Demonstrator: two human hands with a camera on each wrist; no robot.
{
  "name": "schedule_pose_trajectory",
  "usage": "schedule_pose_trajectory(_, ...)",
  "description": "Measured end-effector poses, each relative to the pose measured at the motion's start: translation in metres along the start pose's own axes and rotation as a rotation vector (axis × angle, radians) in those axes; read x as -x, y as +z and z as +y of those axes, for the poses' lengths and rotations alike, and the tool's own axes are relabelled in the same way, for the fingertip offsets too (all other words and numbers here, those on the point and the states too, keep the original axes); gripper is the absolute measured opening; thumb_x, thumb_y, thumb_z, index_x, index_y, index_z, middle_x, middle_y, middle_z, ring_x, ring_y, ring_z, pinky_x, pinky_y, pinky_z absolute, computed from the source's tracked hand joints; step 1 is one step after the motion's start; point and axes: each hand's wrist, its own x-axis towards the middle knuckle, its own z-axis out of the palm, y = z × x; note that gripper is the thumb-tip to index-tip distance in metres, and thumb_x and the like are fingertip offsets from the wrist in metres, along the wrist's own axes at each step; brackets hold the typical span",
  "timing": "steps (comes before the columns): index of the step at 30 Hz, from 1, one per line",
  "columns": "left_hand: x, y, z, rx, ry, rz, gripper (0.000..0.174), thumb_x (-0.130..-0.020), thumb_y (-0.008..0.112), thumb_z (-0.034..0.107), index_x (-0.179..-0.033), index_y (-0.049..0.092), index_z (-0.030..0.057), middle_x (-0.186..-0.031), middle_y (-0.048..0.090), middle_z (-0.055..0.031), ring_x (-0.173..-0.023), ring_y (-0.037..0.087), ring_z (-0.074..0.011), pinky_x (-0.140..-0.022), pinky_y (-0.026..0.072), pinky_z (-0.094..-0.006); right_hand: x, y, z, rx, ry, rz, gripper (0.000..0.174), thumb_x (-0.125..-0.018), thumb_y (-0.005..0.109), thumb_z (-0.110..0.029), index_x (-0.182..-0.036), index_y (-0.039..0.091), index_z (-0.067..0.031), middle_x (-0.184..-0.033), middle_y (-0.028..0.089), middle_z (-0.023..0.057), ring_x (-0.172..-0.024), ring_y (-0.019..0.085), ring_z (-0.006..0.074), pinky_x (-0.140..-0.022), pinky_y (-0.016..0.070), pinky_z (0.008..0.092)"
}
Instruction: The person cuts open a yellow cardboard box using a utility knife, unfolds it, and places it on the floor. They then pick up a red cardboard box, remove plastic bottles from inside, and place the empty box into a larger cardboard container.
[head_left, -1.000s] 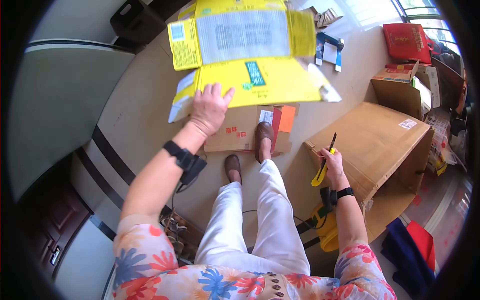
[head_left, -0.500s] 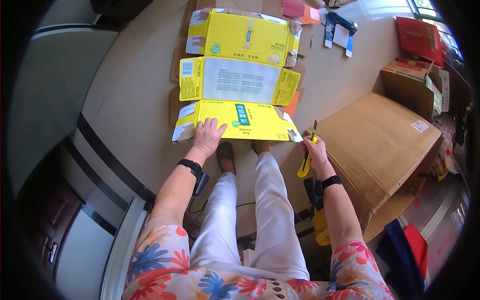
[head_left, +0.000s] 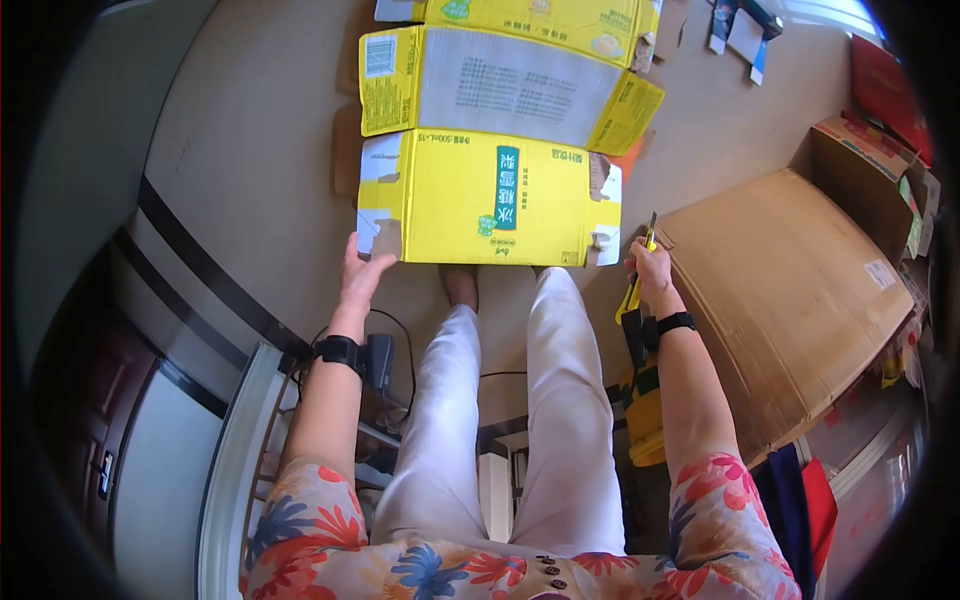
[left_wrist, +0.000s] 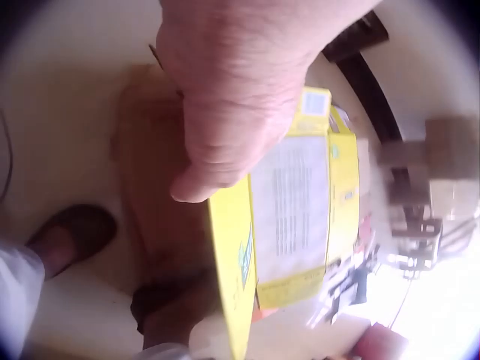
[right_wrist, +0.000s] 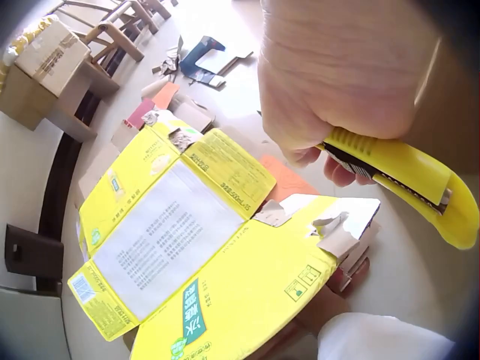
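Observation:
A flattened yellow drink carton (head_left: 455, 195) lies spread out in front of me, its near panel reaching over my shoes in the head view. At its near left corner is my left hand (head_left: 361, 278), fingers pointing forward and thumb spread toward the panel's edge. In the left wrist view the left hand (left_wrist: 232, 97) overlaps that edge, hiding part of the panel. My right hand (head_left: 652, 270) grips a yellow utility knife (right_wrist: 420, 176) just right of the carton's near right corner. The knife's blade points away from me in the head view.
A large brown cardboard box (head_left: 780, 290) stands close to my right hand. Brown flattened cardboard (left_wrist: 161, 172) lies under the yellow carton. Farther back are a blue-and-white carton piece (head_left: 745, 35) and a red box (head_left: 885, 95). A black cable (head_left: 410, 345) runs near my left wrist.
The yellow carton came down from a raised position and now lies nearer my legs. My left hand slid from on top of its near panel to the left corner. The right hand keeps the knife.

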Motion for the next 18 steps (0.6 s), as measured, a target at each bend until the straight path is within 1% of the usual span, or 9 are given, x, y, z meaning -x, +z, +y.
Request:
schedule_pose_trajectory(1,-0.003,-0.001,-0.004,0.354,-0.161,-0.059,0.074,-0.066,0.07,0.026,-0.13,0.036,0.0094,-0.129,0.04,-0.011,-0.118,0.04,-0.0307,-0.096,0.032,-0.0476,-0.002,0.004,0.003,-0.025,0.037,-0.012,0.025,-0.077,0.058,-0.018,-0.1,0.051,-0.012,-0.077,0.053,-0.0008,-0.062,0.053,0.0125,-0.049,0.0401,0.031)
schedule_pose_trajectory(2,-0.008,0.002,-0.006,0.472,-0.274,-0.029,0.062,-0.071,0.069,0.023,-0.124,0.041,0.0061,-0.121,0.049,-0.0104,-0.111,0.046,-0.0245,-0.093,0.0355,-0.0395,-0.006,0.007,0.005,-0.02,0.055,-0.026,0.027,-0.078,0.057,-0.018,-0.102,0.049,-0.0118,-0.078,0.052,0.0001,-0.063,0.054,0.0138,-0.048,0.0414,0.031)
schedule_pose_trajectory(4,-0.024,0.007,-0.014,0.582,-0.283,-0.036,0.057,-0.071,0.069,0.018,-0.12,0.044,0.0045,-0.114,0.053,-0.0103,-0.105,0.05,-0.0223,-0.089,0.0385,-0.0359,-0.014,0.015,0.008,-0.007,0.071,-0.053,0.026,-0.078,0.057,-0.018,-0.102,0.049,-0.0112,-0.078,0.052,0.001,-0.063,0.054,0.0146,-0.047,0.0426,0.0315)
schedule_pose_trajectory(7,-0.059,0.014,-0.035,0.732,-0.201,-0.012,0.046,-0.07,0.069,0.008,-0.111,0.05,0.0021,-0.103,0.059,-0.0095,-0.093,0.056,-0.0181,-0.08,0.0433,-0.0311,-0.019,0.028,-0.001,-0.046,0.089,-0.15,0.024,-0.082,0.053,-0.017,-0.105,0.047,-0.0105,-0.085,0.052,0.0063,-0.071,0.055,0.0198,-0.046,0.0469,0.0349)
schedule_pose_trajectory(9,-0.077,0.011,-0.035,0.776,-0.117,0.021,0.04,-0.069,0.068,0.003,-0.106,0.052,0.0013,-0.099,0.06,-0.0087,-0.088,0.057,-0.0163,-0.075,0.045,-0.0301,-0.012,0.039,-0.01,-0.112,0.123,-0.201,0.034,-0.083,0.053,-0.017,-0.115,0.042,-0.0123,-0.092,0.051,0.0071,-0.076,0.056,0.0213,-0.048,0.0476,0.0355)
schedule_pose_trajectory(11,-0.076,0.009,-0.022,0.662,-0.052,0.087,0.037,-0.067,0.066,-0.004,-0.103,0.055,0.0016,-0.097,0.061,-0.0079,-0.082,0.059,-0.0164,-0.071,0.0461,-0.0278,-0.002,0.037,-0.019,-0.144,0.083,-0.271,0.045,-0.084,0.053,-0.017,-0.125,0.036,-0.0153,-0.096,0.051,0.0072,-0.079,0.056,0.0211,-0.05,0.0482,0.0359)
schedule_pose_trajectory(12,-0.078,0.007,-0.012,0.679,-0.031,0.088,0.037,-0.067,0.066,-0.004,-0.103,0.055,0.0016,-0.097,0.061,-0.0079,-0.082,0.059,-0.0164,-0.071,0.0461,-0.0278,0.001,0.04,-0.025,-0.18,0.066,-0.291,0.05,-0.084,0.053,-0.015,-0.129,0.032,-0.0159,-0.098,0.05,0.0073,-0.078,0.056,0.0207,-0.052,0.0484,0.0357)
schedule_pose_trajectory(15,-0.079,0.002,0.011,0.732,0.1,0.17,0.041,-0.067,0.062,-0.009,-0.106,0.055,0.0013,-0.1,0.06,-0.009,-0.087,0.059,-0.0175,-0.074,0.0468,-0.029,0.008,0.047,-0.044,-0.19,-0.039,-0.323,0.046,-0.085,0.053,-0.016,-0.127,0.035,-0.0124,-0.097,0.049,0.0068,-0.079,0.056,0.0201,-0.054,0.0488,0.0355)
schedule_pose_trajectory(18,-0.072,0.003,0.016,0.757,0.085,0.209,0.049,-0.066,0.059,-0.014,-0.113,0.052,0.0015,-0.103,0.06,-0.0098,-0.091,0.059,-0.0193,-0.079,0.0469,-0.0295,0.017,0.046,-0.06,-0.12,-0.113,-0.328,0.044,-0.084,0.053,-0.02,-0.125,0.039,-0.0138,-0.097,0.048,0.0057,-0.083,0.055,0.018,-0.053,0.0481,0.0325)
